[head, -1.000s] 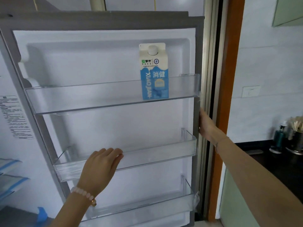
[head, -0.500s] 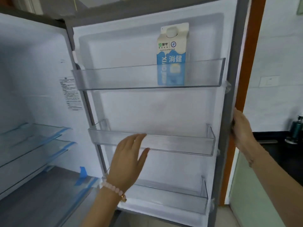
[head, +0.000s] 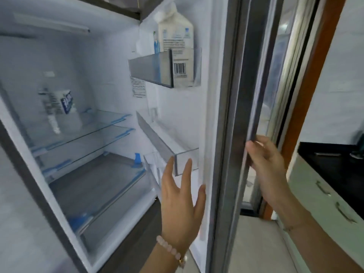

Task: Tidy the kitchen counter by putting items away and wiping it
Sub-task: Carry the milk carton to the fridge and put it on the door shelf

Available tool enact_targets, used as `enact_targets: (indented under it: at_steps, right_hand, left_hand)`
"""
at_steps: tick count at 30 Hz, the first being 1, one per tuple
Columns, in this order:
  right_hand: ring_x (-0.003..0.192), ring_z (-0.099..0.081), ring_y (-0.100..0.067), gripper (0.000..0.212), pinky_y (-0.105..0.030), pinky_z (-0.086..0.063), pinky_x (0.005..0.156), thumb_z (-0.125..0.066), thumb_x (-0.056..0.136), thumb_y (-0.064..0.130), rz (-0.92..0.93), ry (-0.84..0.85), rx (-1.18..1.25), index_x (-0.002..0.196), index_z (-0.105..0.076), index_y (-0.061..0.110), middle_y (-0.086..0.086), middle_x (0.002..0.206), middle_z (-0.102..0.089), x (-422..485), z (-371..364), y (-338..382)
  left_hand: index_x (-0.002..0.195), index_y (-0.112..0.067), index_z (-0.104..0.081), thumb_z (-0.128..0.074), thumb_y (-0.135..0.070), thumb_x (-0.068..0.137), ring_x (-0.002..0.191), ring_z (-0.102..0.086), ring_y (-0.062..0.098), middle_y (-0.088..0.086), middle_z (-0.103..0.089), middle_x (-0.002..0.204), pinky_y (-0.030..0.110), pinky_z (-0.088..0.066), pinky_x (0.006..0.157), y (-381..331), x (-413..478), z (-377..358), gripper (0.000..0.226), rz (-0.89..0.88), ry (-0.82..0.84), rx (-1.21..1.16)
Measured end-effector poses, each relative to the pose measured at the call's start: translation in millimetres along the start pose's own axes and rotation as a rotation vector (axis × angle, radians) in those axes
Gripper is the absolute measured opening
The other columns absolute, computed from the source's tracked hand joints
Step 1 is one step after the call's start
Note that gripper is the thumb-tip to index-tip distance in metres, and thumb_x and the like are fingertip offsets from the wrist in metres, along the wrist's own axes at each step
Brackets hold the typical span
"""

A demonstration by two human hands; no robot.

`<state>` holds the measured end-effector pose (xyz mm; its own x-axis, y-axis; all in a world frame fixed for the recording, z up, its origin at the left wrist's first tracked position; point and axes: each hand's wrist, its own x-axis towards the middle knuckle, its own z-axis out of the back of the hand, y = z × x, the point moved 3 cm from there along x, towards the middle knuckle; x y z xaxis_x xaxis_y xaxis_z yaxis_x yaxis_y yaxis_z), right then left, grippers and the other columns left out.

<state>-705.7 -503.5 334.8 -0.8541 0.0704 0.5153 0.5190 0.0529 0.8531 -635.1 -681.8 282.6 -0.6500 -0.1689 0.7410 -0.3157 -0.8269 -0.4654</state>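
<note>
The fridge door [head: 226, 115] stands edge-on in front of me, its inner side turned left. A white and blue milk carton [head: 177, 42] stands upright in the door's top clear bin [head: 151, 69]. My right hand [head: 266, 160] is curled around the door's outer edge at mid height. My left hand [head: 181, 196] is open with fingers spread, empty, just in front of the middle door bin [head: 167, 152], its thumb near the door's inner rim. A second blue and white carton [head: 63, 109] stands blurred on a glass shelf inside the fridge.
The fridge interior [head: 88, 174] at left has several glass shelves with blue trim. A black counter [head: 334, 168] over pale green drawers [head: 325, 203] lies at right, beyond an orange door frame [head: 315, 75]. Pale floor shows below.
The door has swung round from facing me to nearly edge-on, exposing the fridge interior. My right hand stays on the door's edge; my left hand stays open near the middle bin.
</note>
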Motion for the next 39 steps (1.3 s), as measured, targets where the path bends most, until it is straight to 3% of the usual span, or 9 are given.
enact_targets:
  at_steps: [5,8,10,16,23,26,31,36,39]
  right_hand:
    - [0.102,-0.064,0.001,0.033,-0.009,-0.048,0.08,-0.057,0.088,0.007,0.007,0.208,0.153,0.111,-0.058,0.031,0.013,0.106,-0.071,-40,-78,17]
    - [0.111,-0.059,0.001,0.036,-0.008,-0.047,0.085,-0.059,0.087,0.011,0.025,0.338,0.154,0.118,-0.057,0.028,0.011,0.119,-0.065,-54,-113,20]
    - [0.117,-0.055,0.002,0.041,-0.008,-0.044,0.091,-0.057,0.086,0.025,0.043,0.468,0.129,0.126,-0.054,0.025,0.013,0.125,-0.061,-60,-136,18]
    - [0.135,-0.028,0.01,0.048,-0.008,-0.023,0.11,-0.049,0.091,0.03,0.19,0.593,-0.089,0.135,-0.033,0.039,0.021,0.147,-0.032,-27,-198,-10]
    - [0.143,0.008,0.004,0.064,-0.008,0.001,0.114,-0.032,0.094,0.04,0.442,0.718,-0.176,0.135,0.013,0.06,0.036,0.149,0.016,-8,-277,-53]
    - [0.144,0.007,0.001,0.063,-0.004,0.001,0.111,-0.03,0.092,0.043,0.527,0.702,-0.215,0.14,0.01,0.05,0.034,0.15,0.017,-6,-293,-58]
    - [0.144,0.009,0.0,0.066,-0.007,-0.007,0.112,-0.041,0.095,0.035,0.617,0.751,-0.283,0.146,0.0,0.033,0.023,0.155,0.012,-4,-330,-60]
    - [0.145,0.01,-0.007,0.069,-0.04,-0.034,0.113,-0.037,0.094,0.041,0.653,0.748,-0.356,0.145,0.009,0.037,0.015,0.156,0.015,-4,-363,-63]
    - [0.146,0.01,-0.008,0.069,-0.046,-0.037,0.109,-0.033,0.092,0.045,0.656,0.714,-0.348,0.147,0.008,0.035,0.015,0.156,0.015,-5,-368,-69]
  left_hand:
    - [0.146,-0.031,0.002,-0.039,-0.055,0.087,0.141,0.002,-0.005,-0.021,0.006,0.154,0.02,-0.017,0.115,15,-25,36,0.076,-0.021,0.1,-0.037]
    - [0.138,-0.037,0.015,-0.046,-0.063,0.077,0.133,0.008,-0.02,-0.032,0.011,0.145,-0.003,-0.002,0.106,27,-28,54,0.09,0.176,0.095,-0.178]
    - [0.132,-0.043,0.018,-0.061,-0.055,0.074,0.134,0.002,-0.017,-0.03,0.004,0.146,0.001,-0.005,0.107,39,-26,71,0.098,0.303,0.024,-0.213]
    - [0.146,-0.029,-0.006,-0.071,-0.028,0.076,0.127,-0.04,0.015,-0.011,-0.028,0.141,0.04,-0.04,0.108,99,-14,117,0.095,0.485,-0.161,-0.154]
    - [0.141,-0.037,-0.006,-0.055,-0.052,0.07,0.11,-0.039,-0.019,-0.019,-0.022,0.138,-0.002,-0.038,0.092,130,-11,137,0.088,0.519,-0.271,-0.005]
    - [0.135,-0.034,-0.028,-0.058,-0.046,0.071,0.114,-0.043,-0.007,-0.012,-0.035,0.132,-0.008,-0.031,0.091,145,-12,141,0.072,0.501,-0.431,0.083]
    - [0.117,-0.014,-0.059,-0.071,-0.021,0.078,0.097,-0.061,0.011,-0.01,-0.053,0.104,0.029,-0.051,0.089,192,-6,161,0.041,0.547,-0.643,0.074]
    - [0.095,-0.031,-0.057,-0.07,-0.01,0.077,0.085,-0.058,-0.011,-0.009,-0.054,0.093,0.006,-0.049,0.071,215,12,182,0.03,0.599,-0.667,0.06]
    - [0.085,-0.027,-0.058,-0.073,-0.011,0.075,0.08,-0.06,-0.004,-0.007,-0.059,0.09,0.007,-0.05,0.064,222,10,184,0.024,0.633,-0.673,0.002]
